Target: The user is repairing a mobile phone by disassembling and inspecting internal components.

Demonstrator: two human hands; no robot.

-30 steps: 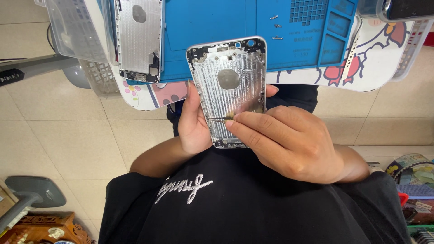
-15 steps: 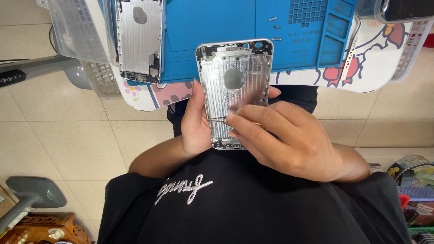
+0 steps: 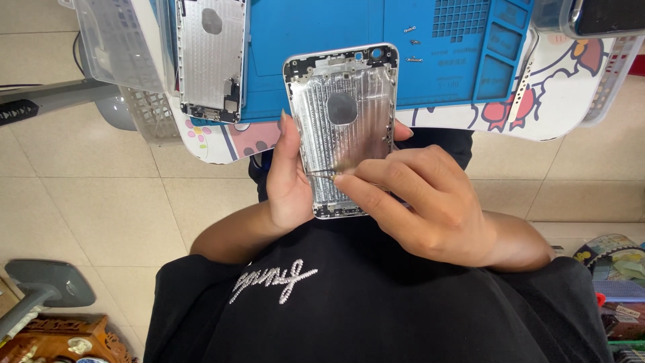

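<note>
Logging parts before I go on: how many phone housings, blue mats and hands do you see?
Silver phone housings: 2, the held housing and the second housing on the mat
Blue mat: 1
Hands: 2, left hand, right hand
Total: 5

The empty phone housing [image 3: 342, 128] is sitting upright between the left hand [image 3: 289, 178] and right hand [image 3: 430, 205], in front of the repair mat [image 3: 322, 40]. A second housing [image 3: 211, 57] is lying on that mat, further left, beside a mesh basket [image 3: 117, 40].
</note>
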